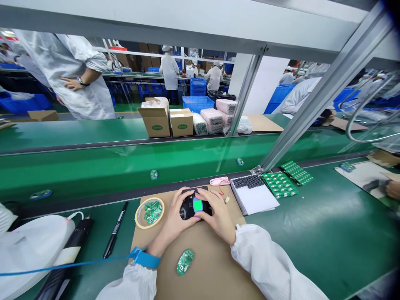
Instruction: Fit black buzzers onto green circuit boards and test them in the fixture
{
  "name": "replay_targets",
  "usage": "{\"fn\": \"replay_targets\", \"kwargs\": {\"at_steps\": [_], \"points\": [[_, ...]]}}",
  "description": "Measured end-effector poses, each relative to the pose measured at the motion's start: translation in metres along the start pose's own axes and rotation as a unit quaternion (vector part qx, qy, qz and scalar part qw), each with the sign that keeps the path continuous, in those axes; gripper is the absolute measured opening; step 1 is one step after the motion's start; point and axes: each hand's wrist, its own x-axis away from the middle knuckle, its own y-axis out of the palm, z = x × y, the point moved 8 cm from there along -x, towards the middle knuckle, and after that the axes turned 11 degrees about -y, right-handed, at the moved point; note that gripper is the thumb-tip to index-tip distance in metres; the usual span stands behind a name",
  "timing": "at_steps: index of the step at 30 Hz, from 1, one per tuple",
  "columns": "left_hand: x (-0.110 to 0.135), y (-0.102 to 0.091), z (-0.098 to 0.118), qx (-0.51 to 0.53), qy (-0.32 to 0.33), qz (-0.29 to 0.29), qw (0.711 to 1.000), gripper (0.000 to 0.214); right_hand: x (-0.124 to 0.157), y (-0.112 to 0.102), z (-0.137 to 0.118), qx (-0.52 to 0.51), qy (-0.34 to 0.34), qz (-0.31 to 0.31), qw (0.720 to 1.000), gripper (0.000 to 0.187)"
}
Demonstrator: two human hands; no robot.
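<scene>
On the brown cardboard sheet in front of me sits a black block-like fixture (186, 207). A small board with a lit green screen (198, 206) rests on it. My left hand (178, 212) curves around the fixture's left side, fingers over the back and thumb at the front. My right hand (217, 211) has its thumb and forefinger at the front and back edges of the lit screen. Nearer to me lies a loose green circuit board (185, 262). A tape roll (137, 216) left of my hands rings several small green boards (153, 211). A blue wrist strap (146, 259) circles my left wrist.
A black marker (115, 229), an electric screwdriver (67, 254) and a white device (37, 250) lie left. A pink case with wires (219, 181), a white pad with black parts (254, 196) and board panels (280, 184) stand right. Boards lie on the green belt (193, 160); a metal post (312, 100) rises beyond.
</scene>
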Motion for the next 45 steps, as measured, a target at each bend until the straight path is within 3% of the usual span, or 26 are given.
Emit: {"fn": "replay_targets", "kwargs": {"at_steps": [12,21,25,30,32,35,37,40,42,45], "points": [[0.001,0.001,0.003,-0.002,-0.002,-0.001,1.000,0.059,0.002,0.000,0.002,0.021,0.000,0.003,1.000,0.067],[0.001,0.002,0.003,0.003,0.004,-0.002,1.000,0.059,-0.002,-0.002,-0.001,0.015,-0.009,0.008,1.000,0.053],[0.001,0.002,0.000,-0.004,-0.002,-0.010,1.000,0.061,-0.004,-0.002,-0.011,0.063,-0.015,-0.027,0.998,0.053],[0.003,0.000,-0.002,-0.001,-0.001,-0.017,1.000,0.067,-0.013,-0.008,-0.031,0.125,-0.084,-0.082,0.985,0.053],[0.004,0.000,-0.003,0.001,-0.002,-0.022,1.000,0.070,-0.027,-0.015,-0.013,0.120,-0.037,-0.099,0.987,0.050],[0.004,0.000,-0.005,-0.001,-0.012,-0.026,1.000,0.071,-0.057,-0.023,0.049,0.147,0.113,-0.142,0.972,0.035],[0.004,0.000,-0.006,-0.002,-0.019,-0.027,0.999,0.072,-0.080,-0.024,0.088,0.167,0.155,-0.168,0.959,0.023],[0.005,-0.001,-0.008,-0.001,-0.024,-0.024,0.999,0.073,-0.102,-0.015,0.132,0.195,0.192,-0.209,0.939,0.023],[0.005,-0.002,-0.008,-0.001,-0.027,-0.021,0.999,0.074,-0.108,-0.003,0.145,0.211,0.202,-0.225,0.930,0.028],[0.005,-0.003,-0.008,-0.001,-0.028,-0.019,0.999,0.075,-0.116,0.022,0.140,0.215,0.174,-0.235,0.932,0.034]]}}
